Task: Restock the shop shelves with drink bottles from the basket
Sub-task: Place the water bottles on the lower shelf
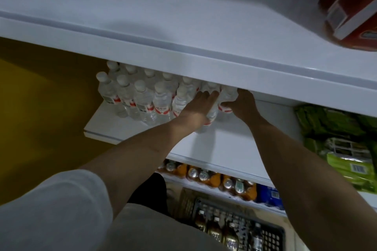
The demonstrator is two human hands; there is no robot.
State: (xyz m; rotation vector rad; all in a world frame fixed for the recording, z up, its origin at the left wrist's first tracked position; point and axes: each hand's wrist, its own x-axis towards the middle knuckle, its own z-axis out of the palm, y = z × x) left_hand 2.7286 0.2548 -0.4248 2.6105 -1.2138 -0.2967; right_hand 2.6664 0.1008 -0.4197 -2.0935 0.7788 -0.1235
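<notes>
Clear water bottles [142, 100] with white caps and red labels stand in rows on the white middle shelf [224, 144]. My left hand [195, 108] reaches under the shelf above and grips a water bottle [212, 114] at the right end of the row. Beside it, my right hand [242, 104] is curled round another water bottle [227, 96], whose top is hidden by the upper shelf edge. The dark plastic basket [271, 236] on the floor below holds several bottles, some brown and one clear.
The white upper shelf [183, 36] overhangs the bottles, with red packs [350, 6] on it at the right. Green packages [336, 144] fill the middle shelf's right end. Orange drink bottles [204, 175] and a blue pack [269, 195] line the lower shelf. A yellow wall [40, 98] is left.
</notes>
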